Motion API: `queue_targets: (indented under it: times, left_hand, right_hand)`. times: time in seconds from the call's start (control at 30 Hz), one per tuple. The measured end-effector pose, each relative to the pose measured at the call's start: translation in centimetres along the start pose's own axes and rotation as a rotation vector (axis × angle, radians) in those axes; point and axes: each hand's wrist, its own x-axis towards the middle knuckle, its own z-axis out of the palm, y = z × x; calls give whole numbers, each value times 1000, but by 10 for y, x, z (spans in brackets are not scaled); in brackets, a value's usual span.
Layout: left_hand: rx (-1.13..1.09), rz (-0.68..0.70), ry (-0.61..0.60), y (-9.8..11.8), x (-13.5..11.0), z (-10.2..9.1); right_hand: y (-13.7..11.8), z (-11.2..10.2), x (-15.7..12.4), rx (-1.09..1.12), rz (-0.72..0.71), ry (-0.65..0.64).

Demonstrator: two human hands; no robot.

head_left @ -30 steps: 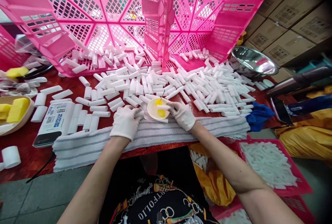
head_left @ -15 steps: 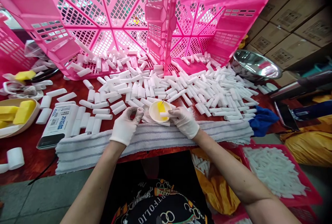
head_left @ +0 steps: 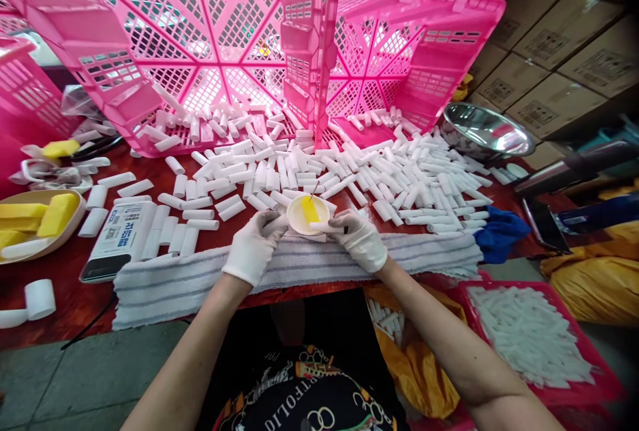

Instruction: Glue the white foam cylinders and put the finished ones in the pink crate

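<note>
Both my hands wear white gloves and rest on a striped white towel (head_left: pixel 200 278) at the table's front edge. My right hand (head_left: pixel 360 239) pinches a small white paper tube (head_left: pixel 321 225) over a small cream dish (head_left: pixel 299 215) that holds a yellow sponge (head_left: pixel 310 209) and a thin stick. My left hand (head_left: pixel 255 245) is curled at the dish's left rim, with something small and white between its fingertips. Behind the dish lies a wide heap of white tubes (head_left: pixel 409 178).
Two pink lattice crates (head_left: pixel 210 52) stand tilted at the back with tubes in them. A steel bowl (head_left: pixel 486 130) and blue cloth (head_left: pixel 499 235) sit right. A red tray of tubes (head_left: pixel 529 331) is low right. A bowl with yellow sponges (head_left: pixel 34 218), a white box (head_left: pixel 117 238) and tape roll (head_left: pixel 40 298) lie left.
My left hand has moved right, up to the dish's rim. My right hand stays over the dish with the tube. The view has shifted slightly.
</note>
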Motion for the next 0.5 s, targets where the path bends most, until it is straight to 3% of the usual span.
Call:
queue_targets:
  times: [0.1, 0.3, 0.4, 0.5]
  left_hand:
    - [51, 27, -85, 13, -9, 5]
    - [-36, 66, -214, 36, -27, 15]
    - [24, 133, -236, 40, -33, 12]
    - [138, 155, -221, 39, -35, 11]
  right_hand:
    - [-12, -8, -5, 46, 127, 15]
    - [-24, -13, -7, 70, 312, -104]
    - [-32, -12, -11, -136, 247, -75]
    - [-42, -11, -18, -437, 3, -68]
